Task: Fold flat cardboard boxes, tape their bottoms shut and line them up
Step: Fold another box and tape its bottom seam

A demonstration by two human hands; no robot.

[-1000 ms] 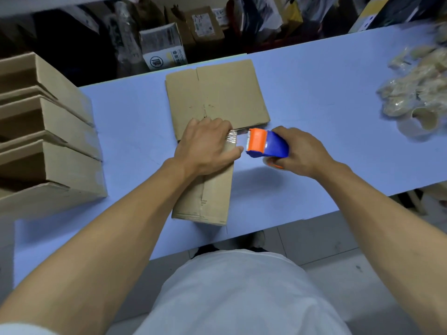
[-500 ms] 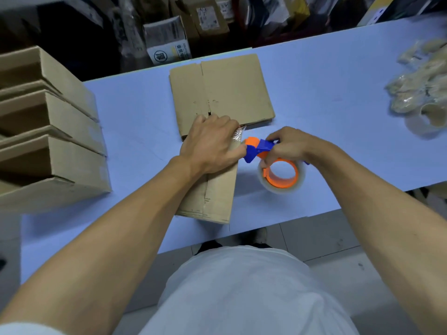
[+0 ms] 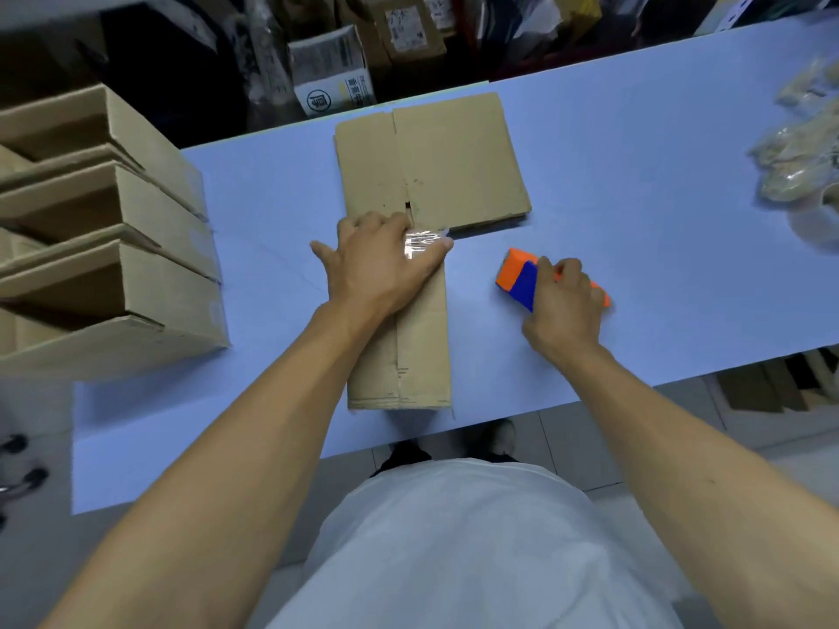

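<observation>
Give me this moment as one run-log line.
left hand: presses tape end onto box | right hand: grips tape dispenser on table | finished boxes: lined up left

Matt cardboard box (image 3: pixel 422 356); glossy tape (image 3: pixel 420 244) (crinkled)

A pale blue counter (image 3: pixel 635 183) runs across the middle of the frame, its far edge slanting up toward the upper right. Beyond that edge, along the top of the frame, a dark, dim area is crammed with packages, among them a white printed carton (image 3: pixel 333 68) and a brown parcel with a label (image 3: pixel 406 31). Light grey floor tiles (image 3: pixel 567 442) show below the counter's near edge at lower right, with brown cardboard pieces (image 3: pixel 762 390) lying at the right edge.
</observation>
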